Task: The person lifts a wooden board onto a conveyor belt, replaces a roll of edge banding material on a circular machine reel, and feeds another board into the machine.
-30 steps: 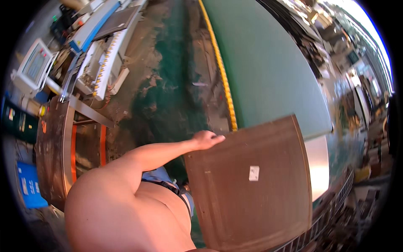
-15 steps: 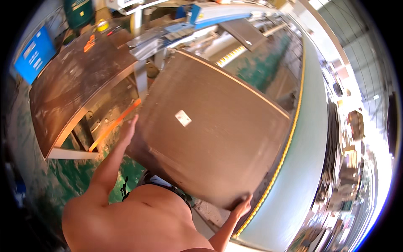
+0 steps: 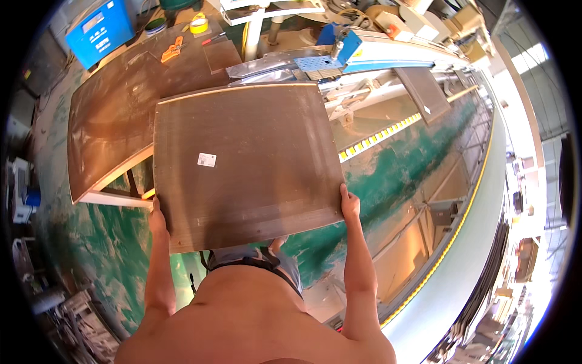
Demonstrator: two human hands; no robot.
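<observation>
Held out in front of my waist is a large brown board (image 3: 254,145) with a small white label (image 3: 207,159) on its upper face. My left hand (image 3: 159,219) grips its left edge near the close corner, thumb on top. At the right edge, my right hand (image 3: 350,204) holds it the same way, its thumb over the face. Both hands' remaining fingers are hidden beneath the board. Its far left part overlaps a brown-topped workbench (image 3: 106,130) in the view; whether the two touch, I cannot tell.
On the bench lie an orange tool (image 3: 172,50) and a yellow tape roll (image 3: 198,25), near a blue box (image 3: 100,31). A machine with a blue rail (image 3: 388,62) runs along the back, a smaller brown panel (image 3: 424,94) resting on it. A long pale table (image 3: 451,297) curves along the right.
The board has swung left and turned squarer to me, now overlapping the workbench. My right hand has moved up and forward with it; my view has turned to the right.
</observation>
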